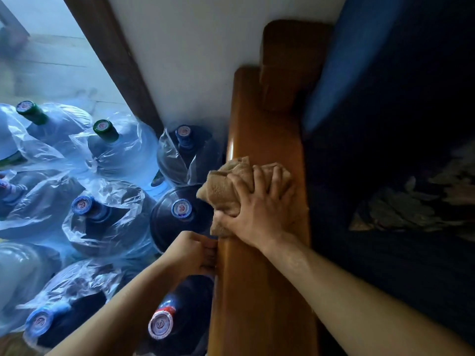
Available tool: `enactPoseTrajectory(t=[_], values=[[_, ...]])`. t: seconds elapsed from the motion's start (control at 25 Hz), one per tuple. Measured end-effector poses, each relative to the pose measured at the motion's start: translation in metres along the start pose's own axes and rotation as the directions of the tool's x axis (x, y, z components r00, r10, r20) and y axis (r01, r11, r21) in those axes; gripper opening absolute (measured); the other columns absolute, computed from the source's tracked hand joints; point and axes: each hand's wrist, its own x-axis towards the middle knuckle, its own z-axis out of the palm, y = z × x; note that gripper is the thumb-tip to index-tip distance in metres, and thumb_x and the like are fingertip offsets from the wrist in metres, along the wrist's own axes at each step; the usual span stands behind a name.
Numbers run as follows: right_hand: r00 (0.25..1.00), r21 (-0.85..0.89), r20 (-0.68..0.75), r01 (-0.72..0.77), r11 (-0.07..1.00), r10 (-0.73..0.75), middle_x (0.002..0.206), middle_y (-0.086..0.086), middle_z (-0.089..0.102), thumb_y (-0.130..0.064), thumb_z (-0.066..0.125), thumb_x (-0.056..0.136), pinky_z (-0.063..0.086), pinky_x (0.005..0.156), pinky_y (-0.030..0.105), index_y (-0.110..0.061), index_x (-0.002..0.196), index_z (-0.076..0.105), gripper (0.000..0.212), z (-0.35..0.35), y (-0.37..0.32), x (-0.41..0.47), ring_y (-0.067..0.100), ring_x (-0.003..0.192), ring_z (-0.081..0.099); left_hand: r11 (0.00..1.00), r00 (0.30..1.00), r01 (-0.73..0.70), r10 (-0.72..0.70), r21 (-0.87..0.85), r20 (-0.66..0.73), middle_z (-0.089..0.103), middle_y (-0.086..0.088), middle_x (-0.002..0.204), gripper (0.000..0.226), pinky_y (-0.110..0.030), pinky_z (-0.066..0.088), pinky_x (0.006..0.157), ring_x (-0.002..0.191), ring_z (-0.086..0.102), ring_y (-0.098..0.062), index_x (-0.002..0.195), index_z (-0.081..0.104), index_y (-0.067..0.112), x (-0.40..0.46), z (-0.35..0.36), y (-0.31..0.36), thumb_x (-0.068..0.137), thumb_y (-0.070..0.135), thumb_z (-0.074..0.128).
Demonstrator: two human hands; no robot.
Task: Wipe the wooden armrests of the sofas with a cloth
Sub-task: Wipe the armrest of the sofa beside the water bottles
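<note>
White wall [195, 47] rises behind a sofa whose wooden armrest [264, 278] runs from the bottom of the view up toward it, ending at a thicker wooden post [290, 65] near the top. To the right of the armrest lies the sofa's dark seat [385, 253] with a blue cushion [359, 60] standing at its back and a patterned patch [416, 201] further right, too dim to make out.

Along the armrest's left side the floor is crowded with large water jugs [108, 222], most wrapped in clear plastic bags [46, 155]; their caps are green, blue or red-and-white. A dark wooden door frame [115, 60] slants down behind them toward the wall.

The right hand [259, 209] presses flat on a tan cloth [226, 183], fingers spread and curled into its folds, thumb hooked over the cloth's near left corner. The cloth sits bunched on top of the armrest about midway along it, with part of it hanging over the armrest's left edge above a jug.

The left hand [195, 253] is closed on the armrest's left edge, just nearer than the cloth, fingers tucked against the side of the wood. The two hands are close but not touching, both forearms reaching in from the bottom of the view.
</note>
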Motion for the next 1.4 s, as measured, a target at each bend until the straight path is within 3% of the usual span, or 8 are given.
enactPoseTrajectory(t=[0.24,0.4,0.48,0.64,0.84,1.08,1.24,1.4], values=[[0.998,0.425,-0.045,-0.025,0.905,0.048,0.163,0.001,0.028,-0.083,0.062,0.076,0.03,0.12,0.054,-0.046,0.146,0.035,0.084,-0.005,0.097,-0.034,0.03,0.151,0.025,0.999,1.0,-0.004,0.003,0.038,0.013,0.074,-0.034,0.096,0.039,-0.051,0.064,0.064,0.084,0.073,-0.05,0.113,0.068,-0.009,-0.019,-0.002,-0.014,0.089,-0.017,0.038],[0.867,0.92,0.25,-0.351,0.174,0.431,0.134,-0.004,0.066,-0.065,0.077,0.073,0.046,0.113,0.048,-0.032,0.143,0.053,0.081,0.001,0.109,-0.036,0.017,0.124,0.062,0.997,0.997,-0.076,0.076,0.012,-0.025,0.077,-0.025,0.095,0.049,-0.044,0.064,0.06,0.08,0.077,-0.042,0.118,0.066,0.0,-0.024,0.0,-0.02,0.088,-0.021,0.034],[0.8,0.869,0.264,-0.439,0.226,0.538,0.137,0.0,0.063,-0.071,0.071,0.079,0.046,0.111,0.05,-0.031,0.149,0.046,0.085,-0.001,0.098,-0.025,0.025,0.126,0.06,0.995,0.995,-0.1,0.1,0.0,-0.02,0.079,-0.021,0.095,0.046,-0.044,0.065,0.066,0.082,0.077,-0.038,0.117,0.068,0.005,-0.027,0.0,-0.024,0.09,-0.018,0.038],[0.823,0.34,0.046,-0.546,0.766,0.566,0.165,0.013,0.025,-0.086,0.041,0.086,0.03,0.116,0.065,-0.034,0.159,0.02,0.091,-0.007,0.049,-0.002,0.048,0.146,0.029,0.991,0.991,-0.13,0.13,0.012,-0.003,0.08,-0.016,0.097,0.039,-0.041,0.065,0.075,0.093,0.076,-0.035,0.11,0.071,0.024,-0.036,0.004,-0.031,0.095,-0.007,0.052],[0.997,0.053,0.016,-0.07,0.996,0.069,0.173,0.004,0.007,-0.085,0.047,0.08,0.002,0.119,0.07,-0.053,0.154,0.025,0.084,-0.002,-0.014,-0.011,0.047,0.156,-0.008,0.99,0.99,-0.132,0.13,-0.051,-0.046,0.075,-0.029,0.103,0.031,-0.045,0.064,0.08,0.101,0.071,-0.046,0.111,0.074,0.006,-0.038,0.005,-0.039,0.091,-0.011,0.058],[0.938,0.068,-0.007,0.346,0.936,-0.346,0.17,-0.004,0.023,-0.078,0.049,0.082,0.008,0.123,0.064,-0.052,0.146,0.038,0.07,0.006,0.043,-0.058,0.032,0.159,0.002,0.999,0.997,-0.015,0.012,-0.034,-0.081,0.074,-0.034,0.097,0.031,-0.045,0.064,0.072,0.091,0.074,-0.045,0.097,0.07,-0.018,-0.044,0.002,-0.04,0.094,-0.017,0.039],[0.985,0.448,-0.139,-0.03,0.893,0.103,0.158,0.004,0.036,-0.068,0.067,0.082,0.034,0.117,0.054,-0.035,0.141,0.05,0.07,0.013,0.081,-0.104,0.033,0.148,0.032,0.995,0.995,-0.005,0.015,0.102,-0.099,0.076,-0.03,0.091,0.037,-0.043,0.065,0.072,0.084,0.077,-0.04,0.094,0.074,-0.014,-0.047,0.002,-0.034,0.088,-0.019,0.038],[0.731,0.734,0.107,-0.515,0.442,0.674,0.143,0.006,0.051,-0.07,0.069,0.083,0.049,0.083,0.039,-0.036,0.149,0.037,0.081,0.016,0.057,-0.114,0.032,0.12,0.059,0.999,0.996,0.005,-0.001,0.042,-0.09,0.074,-0.034,0.097,0.043,-0.044,0.064,0.076,0.085,0.075,-0.041,0.103,0.071,-0.014,-0.057,0.002,-0.04,0.087,-0.021,0.032]])
